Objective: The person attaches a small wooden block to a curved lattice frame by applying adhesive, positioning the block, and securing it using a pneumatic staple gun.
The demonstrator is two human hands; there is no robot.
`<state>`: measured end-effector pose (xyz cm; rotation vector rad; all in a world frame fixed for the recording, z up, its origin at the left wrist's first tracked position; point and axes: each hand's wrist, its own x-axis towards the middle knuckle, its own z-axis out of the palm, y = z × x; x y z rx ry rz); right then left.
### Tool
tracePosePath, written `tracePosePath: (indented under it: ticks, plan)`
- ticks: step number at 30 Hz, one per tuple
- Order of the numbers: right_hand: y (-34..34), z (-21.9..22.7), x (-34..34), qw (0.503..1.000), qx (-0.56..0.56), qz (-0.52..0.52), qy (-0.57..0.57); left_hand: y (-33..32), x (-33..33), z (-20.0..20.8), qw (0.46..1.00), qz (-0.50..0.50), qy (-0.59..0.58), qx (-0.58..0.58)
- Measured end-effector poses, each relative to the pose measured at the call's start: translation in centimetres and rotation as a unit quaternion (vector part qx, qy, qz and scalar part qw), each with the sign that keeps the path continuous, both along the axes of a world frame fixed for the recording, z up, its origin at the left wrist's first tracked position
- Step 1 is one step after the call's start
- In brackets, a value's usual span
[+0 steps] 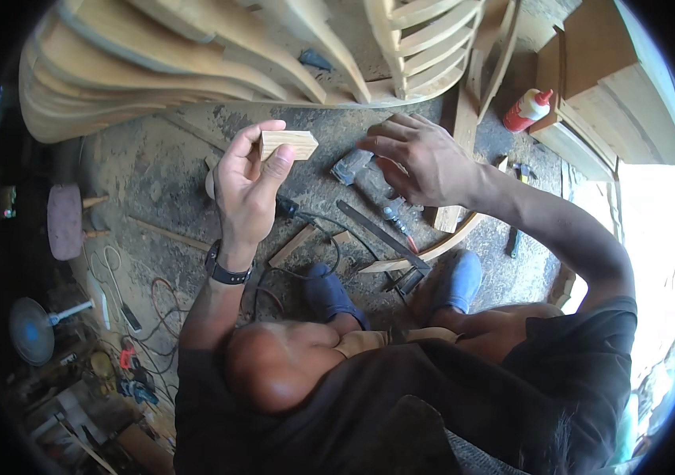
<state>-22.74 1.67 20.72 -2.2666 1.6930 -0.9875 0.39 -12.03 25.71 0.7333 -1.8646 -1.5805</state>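
I see the left hand (246, 188) pinching a small pale wooden block (296, 144). The right hand (426, 162) seems loosely spread.

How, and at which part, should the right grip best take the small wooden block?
I would pinch the wooden block by its tapered right end, with the right grip coming from the right. That end points right and sticks out uncovered, while the left grip holds the block nearer its other end.
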Motion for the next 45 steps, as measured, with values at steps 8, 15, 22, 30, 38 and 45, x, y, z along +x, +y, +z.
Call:
tracePosePath:
  ticks: [8,15,22,30,38,45]
  plan:
    - [3.8,-4.7,-4.0,0.975,-0.056,-0.160,-0.142,2.3,-13.0,-3.8,0.949,-0.162,-0.210,-0.171]
    - [1.5,-13.5,-10.7,0.921,-0.065,-0.338,-0.181,2.4,-22.9,-11.2,0.944,-0.141,-0.168,-0.247]
    - [-1.5,-19.5,-16.0,0.882,-0.073,-0.433,-0.173,1.9,-27.0,-16.3,0.836,-0.101,-0.197,-0.503]
    - [-3.3,-21.0,-16.9,0.890,-0.074,-0.424,-0.152,-0.5,-31.2,-16.9,0.909,-0.072,-0.272,-0.306]
    - [-3.9,-21.6,-17.6,0.918,-0.062,-0.354,-0.168,-0.4,-31.4,-17.2,0.911,-0.058,-0.313,-0.262]
    - [-3.3,-22.9,-21.2,0.956,-0.024,-0.228,-0.185,-0.9,-30.9,-17.5,0.898,-0.071,-0.305,-0.310]
